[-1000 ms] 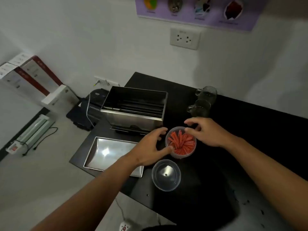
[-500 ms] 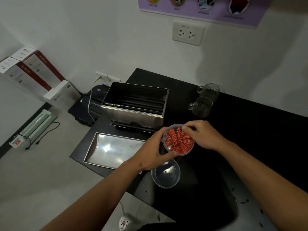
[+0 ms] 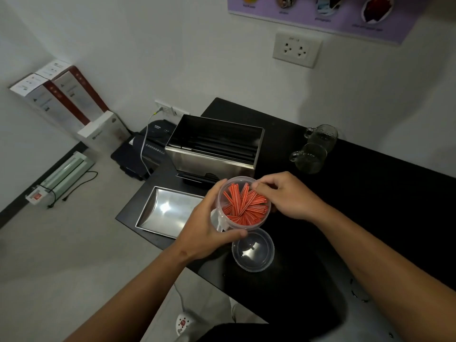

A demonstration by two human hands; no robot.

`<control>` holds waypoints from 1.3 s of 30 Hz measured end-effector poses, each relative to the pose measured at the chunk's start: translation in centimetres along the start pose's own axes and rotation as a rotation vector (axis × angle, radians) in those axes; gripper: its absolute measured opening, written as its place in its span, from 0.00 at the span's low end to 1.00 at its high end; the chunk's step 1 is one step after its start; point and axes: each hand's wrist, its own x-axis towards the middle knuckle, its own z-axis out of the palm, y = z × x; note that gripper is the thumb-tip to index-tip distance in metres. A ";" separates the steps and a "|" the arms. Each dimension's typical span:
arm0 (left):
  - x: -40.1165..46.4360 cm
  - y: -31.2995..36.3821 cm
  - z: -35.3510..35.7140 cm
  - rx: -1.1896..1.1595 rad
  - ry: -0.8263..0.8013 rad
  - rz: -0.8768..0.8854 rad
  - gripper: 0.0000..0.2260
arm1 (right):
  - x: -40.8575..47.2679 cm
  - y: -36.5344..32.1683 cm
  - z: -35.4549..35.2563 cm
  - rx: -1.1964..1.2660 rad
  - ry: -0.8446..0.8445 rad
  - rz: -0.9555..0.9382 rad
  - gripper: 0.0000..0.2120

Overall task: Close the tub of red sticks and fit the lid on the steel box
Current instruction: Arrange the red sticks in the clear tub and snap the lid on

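A black worktop (image 3: 345, 193) is standing against a white wall, with a wall socket (image 3: 296, 49) above it and some boxes on the floor to the left. Near the middle of the worktop the left hand (image 3: 207, 230) is gripping the tub of red sticks (image 3: 244, 203) around its side, the fingers (image 3: 234, 234) curled under the near rim, while the right hand (image 3: 286, 196) is pinching the far rim with closed fingertips. The tub seems to be lifted a little and tilted toward the camera, but I cannot tell if its bottom is touching the worktop.

The tub is looking like thin clear plastic, so it is probably light and a bit flexible; a strong squeeze could bend the wall and make the sticks jump out. Holding it low on the side is safer. Its round clear lid (image 3: 253, 250) is lying just in front of the tub, and it will probably need an even press around the edge to snap on.

The steel box (image 3: 214, 149) is standing open behind the tub. Its flat steel lid (image 3: 170, 211) is lying to the left, partly under the left hand. This lid is stiff, smooth and likely slippery, so taking it by the two short edges seems best.
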 end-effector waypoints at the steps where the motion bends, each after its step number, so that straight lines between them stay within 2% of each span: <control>1: -0.3 -0.3 -0.3 -0.003 0.008 -0.004 0.45 | 0.1 0.0 0.5 0.020 -0.008 0.010 0.18; 3: -0.7 -0.9 -1.0 0.000 0.028 0.005 0.44 | 0.5 0.3 1.2 0.065 -0.018 0.048 0.24; 5: -1.2 -1.3 -1.8 0.008 0.053 0.006 0.43 | 0.7 1.2 1.8 0.058 0.004 0.102 0.25; 7: -1.9 -1.5 -2.6 0.005 0.078 -0.002 0.42 | 0.8 2.6 2.5 -0.087 0.020 0.127 0.21; 10: -2.9 -1.6 -3.6 0.011 0.122 -0.013 0.39 | 0.6 5.0 3.6 -0.414 -0.120 0.112 0.10; 13: -3.6 -1.8 -4.5 0.004 0.146 -0.032 0.39 | 0.3 6.8 4.9 -0.680 -0.197 0.124 0.14; 17: -4.3 -1.7 -5.2 0.015 0.169 -0.052 0.38 | 0.4 7.7 6.0 -0.774 -0.100 0.091 0.11; 24: -5.6 -1.7 -6.5 0.007 0.166 -0.042 0.39 | 0.5 5.3 5.8 -0.628 -0.076 0.059 0.04; 30: -7.0 -1.1 -8.0 0.026 0.212 -0.029 0.38 | -0.5 -0.8 4.6 -0.330 0.088 -0.052 0.04; 31: -7.1 -1.0 -8.2 0.032 0.224 -0.029 0.37 | -0.6 -1.9 4.5 -0.290 0.106 -0.073 0.04; 35: -7.4 -0.3 -9.2 0.028 0.255 -0.031 0.38 | -1.1 -6.3 5.1 -0.197 0.153 -0.205 0.18; 39: -7.4 -0.3 -10.1 -0.001 0.257 -0.017 0.41 | -1.5 -9.3 6.7 -0.249 0.198 -0.423 0.15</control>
